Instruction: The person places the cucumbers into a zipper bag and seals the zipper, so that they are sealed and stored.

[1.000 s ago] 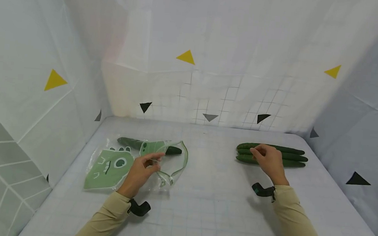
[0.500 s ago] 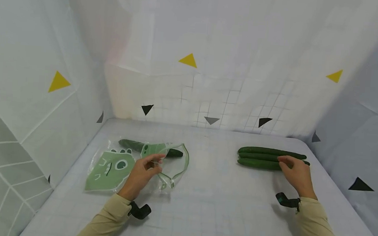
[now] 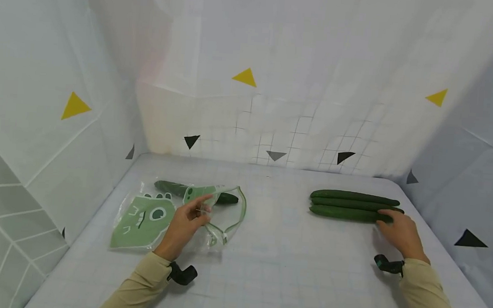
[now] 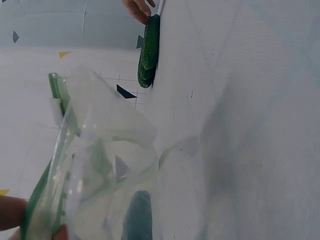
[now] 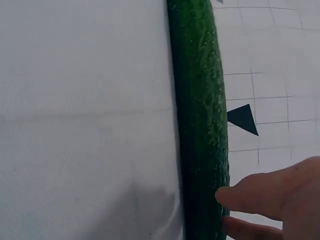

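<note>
My left hand pinches the rim of a clear zip bag printed with a green one-eyed monster, holding its mouth apart. In the left wrist view, the green-edged bag mouth rises beside my fingertips. Inside the bag lies one cucumber, partly behind the print. Three more cucumbers lie side by side on the right. My right hand is at the right end of the nearest one, thumb and fingers spread about it. In the right wrist view, fingertips touch the side of this cucumber.
The white table carries the bag at left and the cucumbers at right, with a wide gap between. White sheeting with yellow and black triangles walls off the back and sides. A black wrist camera sits below the right hand.
My right hand has moved right along the cucumbers, from above their left part down to the right end of the nearest one. The left hand and bag have hardly moved.
</note>
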The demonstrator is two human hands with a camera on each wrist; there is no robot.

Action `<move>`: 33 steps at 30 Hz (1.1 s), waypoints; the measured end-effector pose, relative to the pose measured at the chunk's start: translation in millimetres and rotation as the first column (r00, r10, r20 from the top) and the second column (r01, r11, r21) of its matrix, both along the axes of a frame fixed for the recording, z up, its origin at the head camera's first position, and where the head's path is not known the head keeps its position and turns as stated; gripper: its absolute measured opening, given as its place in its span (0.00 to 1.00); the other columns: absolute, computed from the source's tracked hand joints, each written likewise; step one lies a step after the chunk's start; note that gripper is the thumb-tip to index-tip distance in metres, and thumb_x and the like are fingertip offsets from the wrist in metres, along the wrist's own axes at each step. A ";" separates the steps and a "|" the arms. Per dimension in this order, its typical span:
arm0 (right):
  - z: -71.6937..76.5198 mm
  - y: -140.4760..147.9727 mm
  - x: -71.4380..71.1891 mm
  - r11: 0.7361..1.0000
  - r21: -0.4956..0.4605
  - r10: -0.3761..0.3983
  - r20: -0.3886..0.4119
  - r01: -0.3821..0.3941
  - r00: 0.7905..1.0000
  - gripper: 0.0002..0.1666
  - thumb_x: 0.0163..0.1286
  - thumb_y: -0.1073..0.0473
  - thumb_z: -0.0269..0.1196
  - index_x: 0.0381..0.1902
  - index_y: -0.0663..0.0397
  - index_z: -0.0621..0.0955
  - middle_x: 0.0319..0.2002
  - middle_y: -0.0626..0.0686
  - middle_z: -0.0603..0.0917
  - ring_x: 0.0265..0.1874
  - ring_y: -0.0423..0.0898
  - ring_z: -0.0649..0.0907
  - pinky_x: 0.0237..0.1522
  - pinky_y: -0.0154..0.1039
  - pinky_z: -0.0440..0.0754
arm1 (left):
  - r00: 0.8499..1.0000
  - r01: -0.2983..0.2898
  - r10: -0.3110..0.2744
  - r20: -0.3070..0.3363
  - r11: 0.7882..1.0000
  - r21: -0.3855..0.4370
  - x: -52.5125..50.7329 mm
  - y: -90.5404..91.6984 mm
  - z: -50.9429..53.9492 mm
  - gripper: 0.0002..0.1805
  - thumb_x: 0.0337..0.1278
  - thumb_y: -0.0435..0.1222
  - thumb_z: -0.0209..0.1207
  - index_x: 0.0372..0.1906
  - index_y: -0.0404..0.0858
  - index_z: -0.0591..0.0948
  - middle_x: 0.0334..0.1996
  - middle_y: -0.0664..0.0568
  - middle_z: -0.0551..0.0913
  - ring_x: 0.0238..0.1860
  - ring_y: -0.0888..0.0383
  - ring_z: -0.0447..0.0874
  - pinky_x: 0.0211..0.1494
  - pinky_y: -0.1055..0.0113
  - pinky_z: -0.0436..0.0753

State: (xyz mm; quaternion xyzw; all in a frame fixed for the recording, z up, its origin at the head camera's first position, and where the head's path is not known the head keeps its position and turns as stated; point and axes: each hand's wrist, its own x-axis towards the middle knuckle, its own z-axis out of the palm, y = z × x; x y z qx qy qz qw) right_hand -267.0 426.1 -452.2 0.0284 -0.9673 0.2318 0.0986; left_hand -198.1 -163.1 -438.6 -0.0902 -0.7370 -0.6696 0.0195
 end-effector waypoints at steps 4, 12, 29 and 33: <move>-3.4 4.6 -3.6 1.000 0.008 0.000 0.011 0.000 1.000 0.25 0.72 0.65 0.63 0.61 0.77 0.76 0.61 0.82 0.71 0.56 0.82 0.71 0.52 0.76 0.72 | 1.000 0.002 -0.002 0.007 1.000 0.001 -0.8 -0.5 -2.0 0.32 0.70 0.25 0.59 0.75 0.45 0.74 0.55 0.30 0.77 0.49 0.45 0.76 0.55 0.52 0.82; -8.4 8.8 -9.1 0.997 0.072 -0.037 0.049 0.033 0.998 0.28 0.68 0.64 0.65 0.62 0.76 0.75 0.62 0.85 0.64 0.59 0.85 0.64 0.53 0.80 0.68 | 1.000 0.002 -0.002 0.002 1.000 0.003 -0.4 0.0 -1.2 0.32 0.70 0.23 0.59 0.75 0.45 0.74 0.52 0.33 0.78 0.48 0.45 0.76 0.53 0.57 0.82; -0.5 22.0 -9.0 0.946 0.253 0.159 0.181 -0.202 0.971 0.28 0.65 0.62 0.74 0.58 0.74 0.80 0.52 0.76 0.79 0.53 0.79 0.74 0.51 0.74 0.74 | 1.000 0.004 -0.004 -0.006 1.000 -0.004 1.1 0.2 0.3 0.32 0.70 0.24 0.59 0.76 0.45 0.72 0.52 0.36 0.79 0.46 0.46 0.76 0.55 0.45 0.80; -1.2 24.2 -5.2 0.937 0.262 0.185 0.186 -0.230 0.965 0.27 0.65 0.60 0.75 0.56 0.73 0.83 0.53 0.75 0.79 0.55 0.79 0.72 0.54 0.75 0.72 | 1.000 -0.005 0.005 -0.002 1.000 -0.010 0.6 0.7 0.7 0.32 0.69 0.24 0.59 0.76 0.44 0.73 0.51 0.36 0.79 0.47 0.47 0.76 0.53 0.54 0.82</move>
